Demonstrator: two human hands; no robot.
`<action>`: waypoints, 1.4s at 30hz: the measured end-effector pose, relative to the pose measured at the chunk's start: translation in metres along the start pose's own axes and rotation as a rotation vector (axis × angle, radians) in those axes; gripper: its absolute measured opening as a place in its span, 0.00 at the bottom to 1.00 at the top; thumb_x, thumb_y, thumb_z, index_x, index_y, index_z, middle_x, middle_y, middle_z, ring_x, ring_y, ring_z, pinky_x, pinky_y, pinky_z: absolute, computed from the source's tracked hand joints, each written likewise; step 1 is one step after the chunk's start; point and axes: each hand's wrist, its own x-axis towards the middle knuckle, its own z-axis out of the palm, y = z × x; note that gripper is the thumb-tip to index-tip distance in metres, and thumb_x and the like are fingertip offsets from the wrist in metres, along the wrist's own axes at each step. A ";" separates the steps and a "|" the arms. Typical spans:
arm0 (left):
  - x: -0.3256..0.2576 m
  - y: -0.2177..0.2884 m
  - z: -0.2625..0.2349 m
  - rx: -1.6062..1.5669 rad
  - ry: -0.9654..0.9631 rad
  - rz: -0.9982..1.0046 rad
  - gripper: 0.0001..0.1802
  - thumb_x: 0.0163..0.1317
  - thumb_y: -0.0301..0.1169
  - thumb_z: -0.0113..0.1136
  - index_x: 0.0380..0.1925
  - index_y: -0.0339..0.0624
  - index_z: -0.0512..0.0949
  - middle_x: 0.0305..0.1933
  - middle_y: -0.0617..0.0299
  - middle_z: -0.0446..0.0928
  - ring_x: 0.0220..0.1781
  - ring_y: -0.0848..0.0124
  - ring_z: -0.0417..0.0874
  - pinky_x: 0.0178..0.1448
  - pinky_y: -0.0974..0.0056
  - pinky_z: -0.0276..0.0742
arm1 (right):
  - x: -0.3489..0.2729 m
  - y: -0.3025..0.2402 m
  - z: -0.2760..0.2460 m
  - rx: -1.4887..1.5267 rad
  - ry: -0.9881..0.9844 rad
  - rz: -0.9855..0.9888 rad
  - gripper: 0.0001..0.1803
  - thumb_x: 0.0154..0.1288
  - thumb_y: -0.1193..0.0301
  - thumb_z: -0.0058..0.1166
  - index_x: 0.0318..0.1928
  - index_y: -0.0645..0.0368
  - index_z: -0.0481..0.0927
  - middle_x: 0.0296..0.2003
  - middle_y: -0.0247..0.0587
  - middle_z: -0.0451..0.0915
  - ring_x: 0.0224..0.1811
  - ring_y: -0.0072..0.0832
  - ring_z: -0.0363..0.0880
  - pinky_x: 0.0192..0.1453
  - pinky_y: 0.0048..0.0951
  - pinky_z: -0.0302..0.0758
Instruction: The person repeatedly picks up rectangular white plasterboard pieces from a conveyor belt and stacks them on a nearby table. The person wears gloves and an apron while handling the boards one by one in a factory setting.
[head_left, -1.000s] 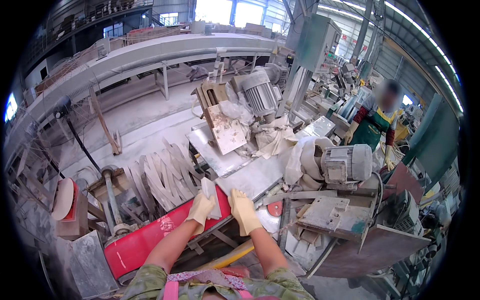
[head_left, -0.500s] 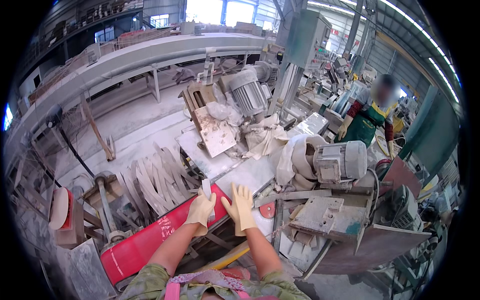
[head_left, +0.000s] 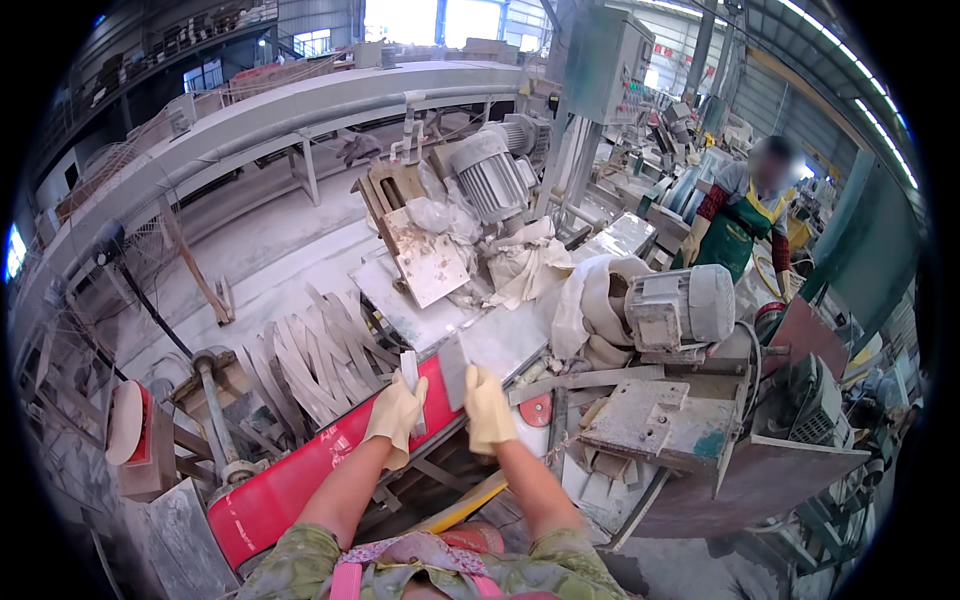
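Both my hands wear yellow gloves. My left hand point(head_left: 393, 418) grips a narrow pale stone strip point(head_left: 409, 368) that stands upright above the red guard point(head_left: 300, 478) of the machine. My right hand point(head_left: 487, 410) holds a flat grey stone piece point(head_left: 453, 366) upright beside it. The two pieces are a little apart, in front of the wet grey machine table point(head_left: 505, 338).
Several curved stone strips point(head_left: 315, 360) lean in a row to the left. Two grey electric motors point(head_left: 490, 180) point(head_left: 680, 305) wrapped in cloth stand behind and right. A person in a green apron point(head_left: 740, 225) works at the back right. A large pale conveyor beam point(head_left: 300, 110) runs across the back.
Both hands have shifted slightly right and up, each now clearly holding its own separate piece; the view has tilted so the machinery sits lower in the frame.
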 end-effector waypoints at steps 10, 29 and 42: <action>0.006 -0.005 0.008 -0.039 0.178 -0.035 0.35 0.61 0.56 0.66 0.49 0.30 0.78 0.50 0.34 0.83 0.55 0.41 0.84 0.60 0.45 0.79 | 0.003 0.029 0.023 -0.033 -0.056 -0.221 0.21 0.74 0.58 0.48 0.54 0.60 0.82 0.48 0.61 0.83 0.56 0.58 0.78 0.70 0.49 0.69; 0.005 -0.008 0.005 -0.110 0.156 0.068 0.39 0.63 0.60 0.64 0.46 0.27 0.78 0.49 0.33 0.83 0.56 0.40 0.82 0.60 0.46 0.78 | -0.024 -0.049 0.002 0.164 0.001 0.245 0.27 0.79 0.55 0.38 0.39 0.69 0.77 0.30 0.50 0.77 0.36 0.35 0.75 0.48 0.41 0.74; -0.004 -0.006 -0.011 -0.143 0.113 -0.014 0.35 0.60 0.54 0.67 0.52 0.30 0.78 0.52 0.35 0.82 0.57 0.42 0.83 0.62 0.47 0.77 | 0.082 0.095 -0.028 -0.917 0.049 -0.364 0.44 0.66 0.44 0.58 0.73 0.60 0.69 0.69 0.66 0.69 0.72 0.60 0.65 0.80 0.53 0.56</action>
